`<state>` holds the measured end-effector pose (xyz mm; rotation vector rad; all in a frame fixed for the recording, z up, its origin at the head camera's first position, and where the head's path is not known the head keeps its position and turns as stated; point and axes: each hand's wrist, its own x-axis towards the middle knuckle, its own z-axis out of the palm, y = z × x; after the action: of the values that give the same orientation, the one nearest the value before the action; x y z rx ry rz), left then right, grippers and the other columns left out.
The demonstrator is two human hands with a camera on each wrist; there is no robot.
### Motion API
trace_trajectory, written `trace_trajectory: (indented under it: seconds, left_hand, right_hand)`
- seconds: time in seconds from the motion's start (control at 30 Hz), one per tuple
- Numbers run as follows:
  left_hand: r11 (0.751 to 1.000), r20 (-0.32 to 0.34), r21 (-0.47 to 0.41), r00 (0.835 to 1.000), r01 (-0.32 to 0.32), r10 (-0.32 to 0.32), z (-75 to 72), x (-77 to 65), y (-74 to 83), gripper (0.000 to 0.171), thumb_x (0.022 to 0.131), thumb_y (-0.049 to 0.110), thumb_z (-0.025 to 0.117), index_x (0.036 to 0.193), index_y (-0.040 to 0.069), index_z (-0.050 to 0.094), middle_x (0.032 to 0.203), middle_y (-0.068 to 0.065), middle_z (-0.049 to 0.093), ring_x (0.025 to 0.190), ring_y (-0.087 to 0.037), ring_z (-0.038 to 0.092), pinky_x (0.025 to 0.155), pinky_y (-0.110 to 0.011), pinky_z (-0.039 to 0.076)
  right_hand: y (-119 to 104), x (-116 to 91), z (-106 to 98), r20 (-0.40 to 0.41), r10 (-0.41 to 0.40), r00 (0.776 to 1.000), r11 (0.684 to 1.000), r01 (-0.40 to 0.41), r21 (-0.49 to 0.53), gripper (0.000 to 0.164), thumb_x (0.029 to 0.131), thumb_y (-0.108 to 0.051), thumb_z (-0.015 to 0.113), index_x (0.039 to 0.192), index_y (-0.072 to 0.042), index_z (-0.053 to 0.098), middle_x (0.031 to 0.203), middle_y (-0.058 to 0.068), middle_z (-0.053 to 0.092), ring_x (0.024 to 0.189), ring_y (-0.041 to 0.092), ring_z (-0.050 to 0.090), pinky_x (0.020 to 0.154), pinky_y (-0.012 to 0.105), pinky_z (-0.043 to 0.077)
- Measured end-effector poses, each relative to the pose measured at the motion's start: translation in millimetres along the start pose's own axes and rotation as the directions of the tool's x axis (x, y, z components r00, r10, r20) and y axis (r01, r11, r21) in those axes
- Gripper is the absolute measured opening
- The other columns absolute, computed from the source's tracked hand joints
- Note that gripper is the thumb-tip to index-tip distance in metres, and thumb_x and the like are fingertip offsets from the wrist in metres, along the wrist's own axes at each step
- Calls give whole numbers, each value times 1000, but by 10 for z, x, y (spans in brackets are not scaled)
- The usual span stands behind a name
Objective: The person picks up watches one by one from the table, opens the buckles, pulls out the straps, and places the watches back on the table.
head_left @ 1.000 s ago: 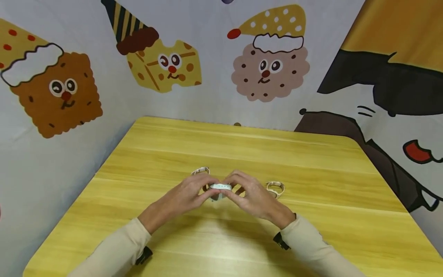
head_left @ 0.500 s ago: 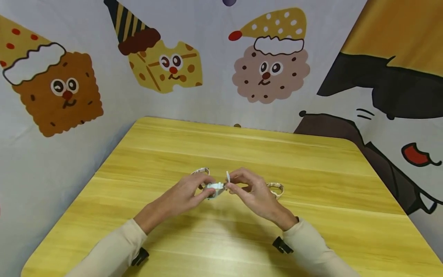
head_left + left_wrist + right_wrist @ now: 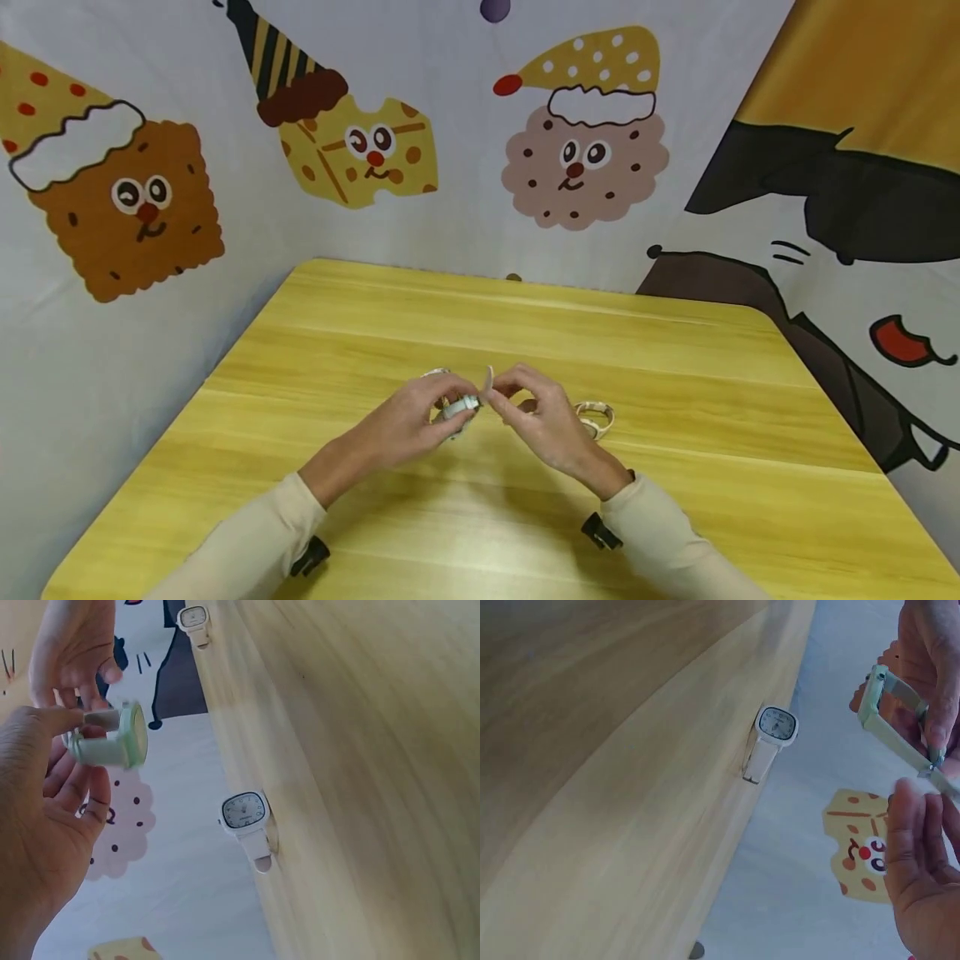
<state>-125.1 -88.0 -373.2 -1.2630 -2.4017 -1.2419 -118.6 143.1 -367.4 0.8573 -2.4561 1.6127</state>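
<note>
A pale green watch is held above the table between both hands. My left hand grips it near the case, thumb on the strap; in the left wrist view the case stands sideways with the band looped behind. My right hand pinches the loose strap end, which sticks up in the head view. The right wrist view has the band passing under the left thumb, near the buckle. The watch's dial is mostly turned away.
A white watch stands on the table beyond my left hand, partly hidden in the head view. A cream watch stands right of my right hand. The wooden table meets a wall cloth with cartoon prints.
The hands first held the watch together at its strap. My right hand then drew the strap end away to the right and upward, while my left hand kept the case and tilted it.
</note>
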Motion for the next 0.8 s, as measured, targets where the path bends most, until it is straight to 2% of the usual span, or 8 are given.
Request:
trace_trajectory:
  seconds: [0.07, 0.17, 0.3, 0.4, 0.5, 0.7, 0.8]
  left_hand:
    - [999, -15, -35, 1000, 4, -5, 16, -6, -11, 19, 97, 4, 71, 114, 7, 65, 99, 5, 64, 83, -7, 60, 70, -29, 56]
    - [997, -19, -56, 998, 59, -60, 71, -10, -10, 18, 96, 5, 71, 112, 8, 63, 95, 6, 61, 78, -7, 58, 64, -28, 55]
    - [988, -63, -46, 986, 149, -152, 118, 12, -11, 17, 97, 12, 73, 109, 10, 62, 91, 6, 60, 73, -7, 56, 59, -25, 52]
    - [984, -118, -50, 978, 168, -173, 113, 40, -35, 14, 95, 13, 76, 103, 10, 64, 88, 5, 62, 71, -7, 57, 58, -25, 52]
    - [987, -140, -41, 978, 153, -157, 96, 55, -54, 13, 93, 9, 76, 101, 8, 66, 90, 3, 65, 71, -7, 59, 57, -24, 53]
    - [997, -165, -5, 984, 71, -71, 104, 67, -74, 13, 92, 6, 77, 101, 6, 68, 90, 1, 67, 71, -7, 61, 56, -23, 53]
    - [1000, -185, 3, 983, 16, -15, 123, 68, -90, 18, 91, 4, 77, 106, 3, 68, 89, 1, 66, 72, -7, 61, 57, -23, 53]
  right_hand:
    - [7, -10, 22, -20, -6, 1000, 998, 4, -62, 9, 104, -18, 64, 104, -14, 72, 100, -3, 66, 89, 16, 65, 68, 36, 59]
    - [19, -15, 64, -49, -13, 999, 996, 9, -89, 10, 103, -13, 63, 100, -12, 72, 96, -4, 68, 86, 13, 66, 66, 35, 59]
    - [35, 14, 102, -104, -30, 994, 998, 24, -59, 12, 103, -11, 63, 100, -9, 74, 91, -1, 70, 80, 18, 69, 66, 33, 60]
    - [39, 39, 118, -134, -56, 989, 998, 50, -44, 13, 103, -12, 63, 99, -7, 75, 88, 2, 72, 78, 22, 71, 68, 32, 60]
    - [31, 52, 121, -144, -61, 988, 998, 55, -44, 14, 103, -12, 64, 97, -7, 75, 86, 5, 73, 78, 23, 72, 70, 32, 60]
    - [-10, 50, 72, -169, -50, 984, 999, 49, -15, 12, 102, -10, 65, 97, -5, 76, 85, 6, 73, 77, 27, 71, 70, 36, 60]
    - [-22, 56, 54, -177, -57, 983, 998, 59, 10, 13, 101, -6, 65, 111, -5, 71, 87, 3, 73, 75, 25, 71, 68, 36, 60]
